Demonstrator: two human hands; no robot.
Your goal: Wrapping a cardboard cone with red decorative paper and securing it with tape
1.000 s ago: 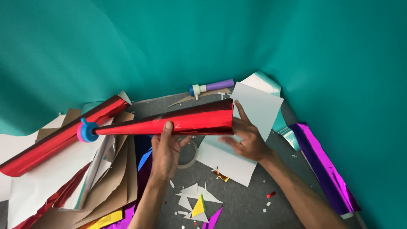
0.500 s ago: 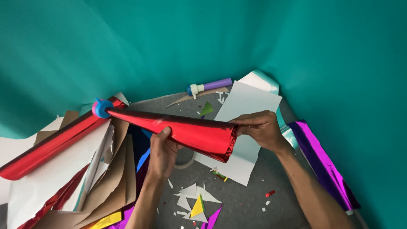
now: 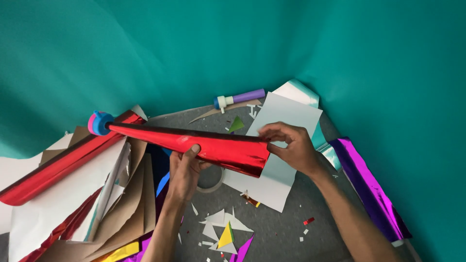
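Both hands grip the red foil cone (image 3: pixel 204 144): left hand (image 3: pixel 185 171) at its middle, right hand (image 3: pixel 290 145) pinching its wide end.

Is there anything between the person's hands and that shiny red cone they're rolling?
No. Both hands are already on the red foil cone: the left hand grips its middle from below, and the right hand pinches the wide end's edge with its fingers.

The red foil cone (image 3: pixel 204 145) swings its narrow tip down-left (blue-capped end lower now), while the right hand (image 3: pixel 289 148) shifts onto its wide mouth, fingers pinching the rim.
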